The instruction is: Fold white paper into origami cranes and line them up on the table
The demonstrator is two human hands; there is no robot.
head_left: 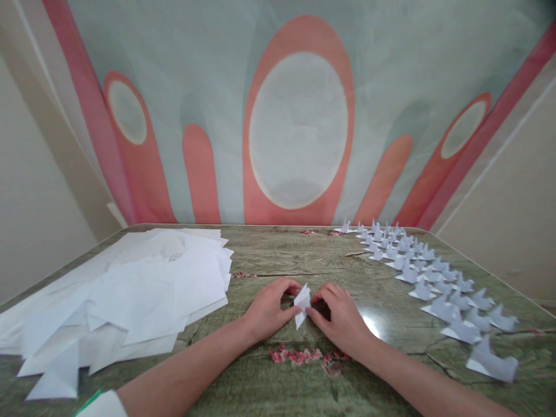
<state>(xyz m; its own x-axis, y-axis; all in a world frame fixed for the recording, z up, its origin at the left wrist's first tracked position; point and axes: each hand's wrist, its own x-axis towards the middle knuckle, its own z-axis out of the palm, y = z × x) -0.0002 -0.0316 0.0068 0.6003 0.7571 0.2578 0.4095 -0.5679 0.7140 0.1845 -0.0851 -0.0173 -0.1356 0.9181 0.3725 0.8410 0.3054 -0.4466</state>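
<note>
Between my two hands, near the middle of the table, is a small folded white paper bird (302, 304), pointed at its top and bottom. My left hand (271, 308) pinches its left side between thumb and fingers. On the other side, my right hand (337, 315) has its thumb and fingertips closed at the bird's right edge. Rows of finished-looking paper birds (461, 328) stand to the right of my right hand. Loose white paper sheets (156, 289) lie in a spread pile beyond my left forearm.
The wood-patterned table (278, 249) carries printed pink flowers and reflects light near my right wrist. A folded paper triangle (58, 376) rests at the pile's front left. Behind the table's far edge hangs a grey-green backdrop (226, 69) with orange shapes.
</note>
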